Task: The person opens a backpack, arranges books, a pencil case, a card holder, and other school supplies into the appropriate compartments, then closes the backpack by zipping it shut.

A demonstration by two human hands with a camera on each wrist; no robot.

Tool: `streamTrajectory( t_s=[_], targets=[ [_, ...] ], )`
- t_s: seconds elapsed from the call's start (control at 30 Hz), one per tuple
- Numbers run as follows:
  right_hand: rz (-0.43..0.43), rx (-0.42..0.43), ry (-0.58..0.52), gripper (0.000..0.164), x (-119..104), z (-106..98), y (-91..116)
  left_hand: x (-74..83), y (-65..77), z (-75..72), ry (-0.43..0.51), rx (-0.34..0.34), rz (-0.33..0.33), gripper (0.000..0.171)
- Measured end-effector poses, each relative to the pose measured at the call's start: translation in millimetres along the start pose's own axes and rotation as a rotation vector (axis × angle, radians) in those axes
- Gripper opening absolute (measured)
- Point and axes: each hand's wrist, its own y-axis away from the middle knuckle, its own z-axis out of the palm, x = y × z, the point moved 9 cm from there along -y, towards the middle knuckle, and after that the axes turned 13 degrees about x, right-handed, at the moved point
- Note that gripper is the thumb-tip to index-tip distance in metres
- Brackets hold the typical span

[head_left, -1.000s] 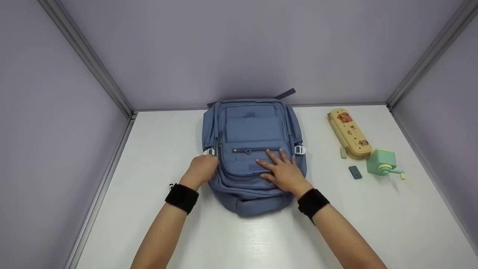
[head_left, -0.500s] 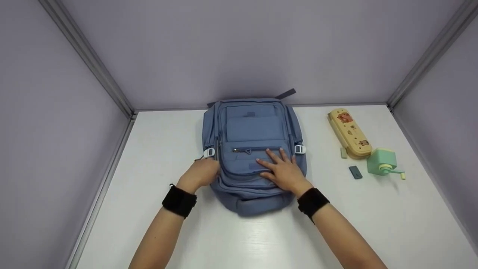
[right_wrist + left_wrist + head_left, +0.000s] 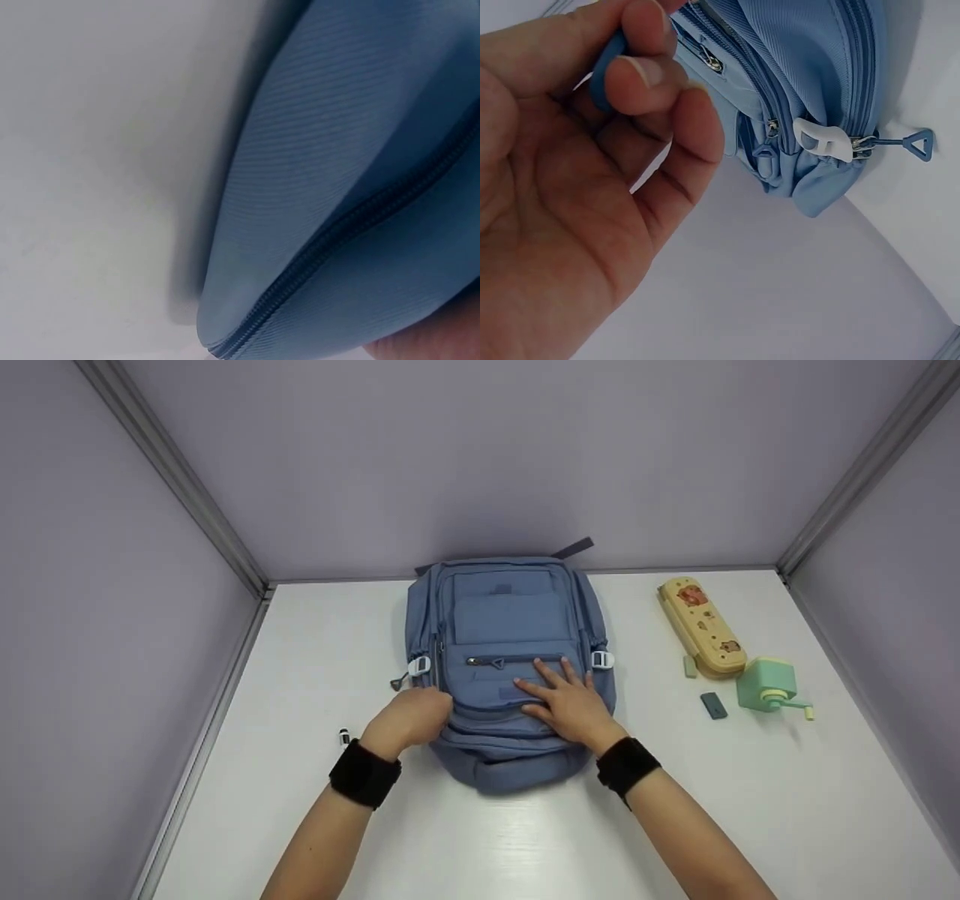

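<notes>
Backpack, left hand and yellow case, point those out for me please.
Backpack (image 3: 487, 690): head view, front pocket.
Left hand (image 3: 409, 718): head view, back of the hand.
Yellow case (image 3: 703, 628): head view, patterned top.

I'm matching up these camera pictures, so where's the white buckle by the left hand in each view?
Head: the white buckle sits left of centre, just above the left hand.
Left wrist: the white buckle is right of centre, beside a dangling triangular zipper pull.
Right wrist: not in it.
Shared landmark: the blue backpack, in all three.
</notes>
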Motion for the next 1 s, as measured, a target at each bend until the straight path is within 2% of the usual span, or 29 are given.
streamTrajectory(
  t_s=[0.2, 0.3, 0.43, 0.63, 0.87, 1.0],
  targets=[
    [0.012, -0.011, 0.005, 0.051, 0.3, 0.3, -1.0, 17.0, -0.4, -1.7, 0.109, -0.017, 0.060, 0.046],
    [0.013, -0.015, 0.009, 0.051, 0.4, 1.0, -1.4, 25.9, -3.0, 0.9, 0.145, -0.018, 0.094, 0.049],
    [0.016, -0.023, 0.012, 0.052, 0.7, 1.6, -1.5, 35.2, -7.7, 4.1, 0.161, -0.003, 0.118, 0.041],
    [0.016, -0.022, 0.008, 0.051, 1.0, 1.1, -1.1, 46.0, -16.5, 6.0, 0.150, 0.005, 0.134, 0.019],
    [0.011, -0.028, 0.009, 0.052, 1.7, 1.4, -1.3, 60.8, -24.3, 10.4, 0.135, 0.024, 0.178, 0.018],
    [0.008, -0.043, -0.008, 0.053, -0.8, -0.7, -0.6, 61.4, -26.3, 10.6, 0.103, 0.066, 0.181, 0.020]
  ],
)
